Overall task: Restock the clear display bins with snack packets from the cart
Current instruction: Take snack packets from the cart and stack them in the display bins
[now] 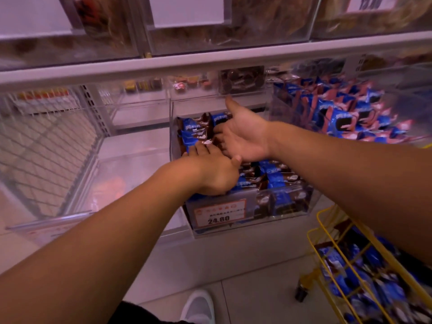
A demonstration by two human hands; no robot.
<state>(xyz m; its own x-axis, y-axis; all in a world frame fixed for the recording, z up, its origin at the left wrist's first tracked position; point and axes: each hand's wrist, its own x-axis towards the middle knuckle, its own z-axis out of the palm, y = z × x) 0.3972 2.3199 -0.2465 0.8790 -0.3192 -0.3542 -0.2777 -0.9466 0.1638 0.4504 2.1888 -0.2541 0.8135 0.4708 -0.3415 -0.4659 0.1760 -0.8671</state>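
- clear display bin (289, 212): stands on the lower shelf at centre, part filled with blue-and-brown snack packets (278, 176); a price label (219, 212) reading 24.80 sits on its front wall.
- left hand (210, 169): reaches into the bin from the front, back of the hand up, fingers extended flat on the packets at the rear left; its grip is spread, pressing rather than pinching.
- right hand (243, 134): lies just beyond the left hand, palm turned inward, thumb raised, fingers straight against the side of the rear packets; its grip is spread and encloses nothing.
- the rear packets lie between the two hands' fingers, touching both.
- neighbouring bin (346, 113): to the right, holds blue-and-pink packets.
- empty bin (131, 160): to the left.
- yellow wire cart (346, 260): at lower right on the floor, carries more blue packets, well apart from both hands.
- white shoe (198, 307): at the bottom edge.
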